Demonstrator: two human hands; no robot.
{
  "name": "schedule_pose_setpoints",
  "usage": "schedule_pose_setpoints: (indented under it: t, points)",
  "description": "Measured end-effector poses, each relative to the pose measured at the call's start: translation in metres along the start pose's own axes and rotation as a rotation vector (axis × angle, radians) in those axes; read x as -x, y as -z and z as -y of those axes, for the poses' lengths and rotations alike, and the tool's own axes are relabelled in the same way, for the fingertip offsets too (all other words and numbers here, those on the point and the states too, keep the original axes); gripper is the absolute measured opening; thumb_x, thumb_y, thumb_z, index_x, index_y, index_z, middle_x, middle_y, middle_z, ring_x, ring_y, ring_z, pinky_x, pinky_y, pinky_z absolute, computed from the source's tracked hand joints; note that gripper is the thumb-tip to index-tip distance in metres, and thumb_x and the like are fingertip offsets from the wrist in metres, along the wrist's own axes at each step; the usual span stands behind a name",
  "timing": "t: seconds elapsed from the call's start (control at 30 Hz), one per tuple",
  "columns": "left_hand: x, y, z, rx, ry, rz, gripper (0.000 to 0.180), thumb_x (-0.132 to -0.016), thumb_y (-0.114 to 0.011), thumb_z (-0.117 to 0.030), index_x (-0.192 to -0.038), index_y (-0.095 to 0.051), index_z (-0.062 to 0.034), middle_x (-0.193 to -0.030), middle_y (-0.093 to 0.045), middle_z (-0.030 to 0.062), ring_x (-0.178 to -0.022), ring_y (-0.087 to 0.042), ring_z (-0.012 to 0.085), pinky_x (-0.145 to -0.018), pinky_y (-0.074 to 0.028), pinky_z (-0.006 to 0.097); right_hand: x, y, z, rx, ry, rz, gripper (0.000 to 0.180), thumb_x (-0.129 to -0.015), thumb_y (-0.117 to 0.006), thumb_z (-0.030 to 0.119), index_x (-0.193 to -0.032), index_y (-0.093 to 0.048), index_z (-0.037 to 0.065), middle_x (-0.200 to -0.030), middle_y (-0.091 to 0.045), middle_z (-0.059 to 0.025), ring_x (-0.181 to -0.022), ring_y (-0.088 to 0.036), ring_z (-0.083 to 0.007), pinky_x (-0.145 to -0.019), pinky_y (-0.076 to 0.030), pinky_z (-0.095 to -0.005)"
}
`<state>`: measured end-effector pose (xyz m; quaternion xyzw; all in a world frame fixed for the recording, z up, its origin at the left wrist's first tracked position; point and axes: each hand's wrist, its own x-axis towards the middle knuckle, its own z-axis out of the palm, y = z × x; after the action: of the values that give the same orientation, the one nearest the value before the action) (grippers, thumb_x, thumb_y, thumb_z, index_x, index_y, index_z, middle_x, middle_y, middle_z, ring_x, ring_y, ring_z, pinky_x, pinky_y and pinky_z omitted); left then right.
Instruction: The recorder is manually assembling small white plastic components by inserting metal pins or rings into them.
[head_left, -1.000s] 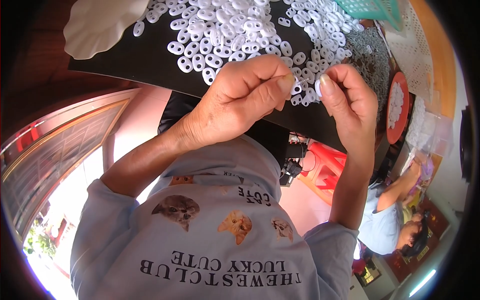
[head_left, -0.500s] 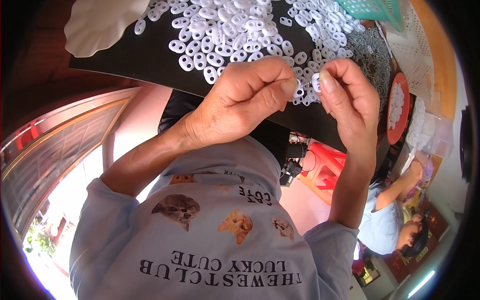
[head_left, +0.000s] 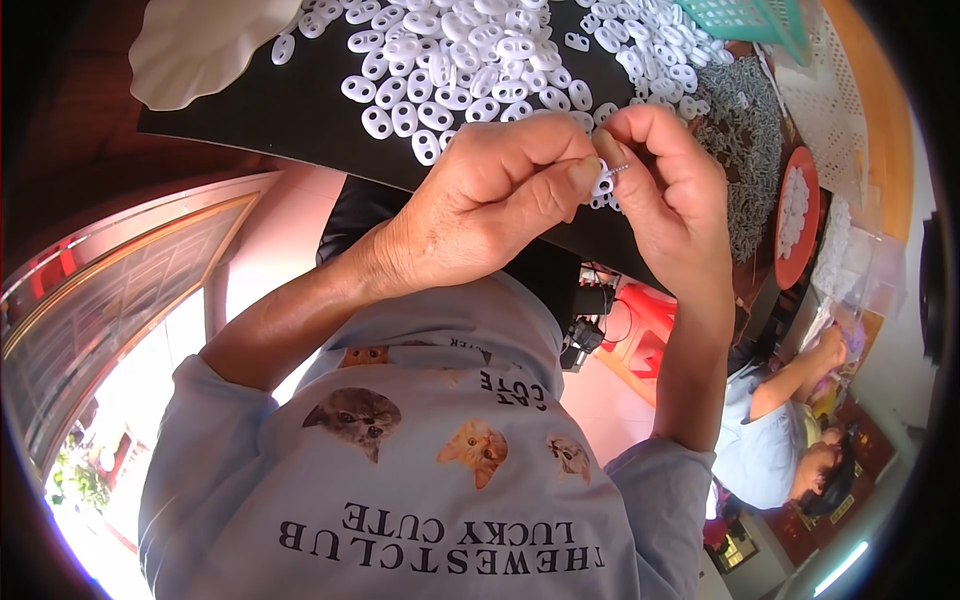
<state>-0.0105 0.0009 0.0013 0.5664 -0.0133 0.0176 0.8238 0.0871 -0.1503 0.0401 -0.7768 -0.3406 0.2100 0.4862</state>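
Seen from the head camera, the left hand (head_left: 490, 205) and right hand (head_left: 665, 190) meet above a black table (head_left: 300, 105), fingertips pinched together on one small white plastic oval piece (head_left: 603, 183) with a thin metal pin at it. A heap of white two-holed oval plastic pieces (head_left: 470, 60) lies loose beyond them. A round red dish (head_left: 797, 215) holds more white pieces; a teal mesh basket (head_left: 755, 15) sits at the top edge, contents hidden.
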Motion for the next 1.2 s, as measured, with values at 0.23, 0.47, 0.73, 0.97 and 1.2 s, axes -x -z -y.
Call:
schedule_pose_setpoints:
  t: [0.23, 0.47, 0.73, 0.97, 1.2]
  points:
    - [0.0008, 0.0006, 0.0033, -0.01, -0.02, 0.002, 0.014, -0.096, -0.05, -0.009, -0.087, -0.055, 0.0007, -0.07, -0.048, -0.0007, -0.065, -0.042, 0.0059, -0.058, -0.039, 0.023, 0.0033, 0.0028, 0.0002, 0.078, 0.018, 0.013, 0.011, -0.091, -0.061, 0.008, -0.093, -0.055, -0.001, -0.073, -0.057, -0.0024, -0.065, -0.049, -0.0053, -0.058, -0.043, -0.0213]
    - [0.001, 0.0031, 0.0077, -0.065, -0.078, 0.057, 0.018, -0.1, -0.045, -0.015, -0.093, -0.055, -0.0008, -0.074, -0.053, 0.0001, -0.057, -0.04, 0.003, -0.051, -0.034, 0.018, 0.0066, 0.0026, -0.003, 0.026, -0.024, 0.024, 0.012, -0.09, -0.062, 0.008, -0.09, -0.054, -0.001, -0.071, -0.055, -0.0012, -0.064, -0.046, -0.0049, -0.056, -0.041, -0.0212]
    - [0.0007, -0.0014, 0.0014, 0.003, 0.006, 0.008, 0.016, -0.097, -0.05, -0.009, -0.086, -0.055, 0.0007, -0.067, -0.047, -0.0023, -0.062, -0.04, 0.0044, -0.055, -0.037, 0.022, 0.0076, 0.0, -0.0017, -0.012, -0.013, 0.002, 0.012, -0.09, -0.062, 0.007, -0.087, -0.054, -0.001, -0.069, -0.054, -0.0007, -0.063, -0.045, -0.004, -0.055, -0.039, -0.0205]
    - [-0.0008, 0.0009, 0.0062, -0.053, -0.044, 0.06, 0.018, -0.1, -0.045, -0.015, -0.093, -0.054, -0.0009, -0.074, -0.053, 0.0004, -0.056, -0.038, 0.003, -0.052, -0.034, 0.018, 0.0085, 0.0018, -0.0023, -0.048, -0.068, 0.006, 0.013, -0.09, -0.062, 0.008, -0.086, -0.054, -0.001, -0.069, -0.053, 0.0009, -0.064, -0.044, -0.0035, -0.055, -0.038, -0.0197]
    - [-0.0008, 0.0004, 0.0071, -0.052, -0.047, 0.05, 0.018, -0.1, -0.044, -0.014, -0.093, -0.054, -0.0006, -0.074, -0.053, 0.0004, -0.056, -0.038, 0.003, -0.052, -0.033, 0.018, 0.0085, 0.0019, -0.0041, -0.055, -0.062, -0.001, 0.013, -0.091, -0.062, 0.009, -0.087, -0.054, -0.001, -0.069, -0.052, 0.0015, -0.064, -0.044, -0.003, -0.055, -0.038, -0.0191]
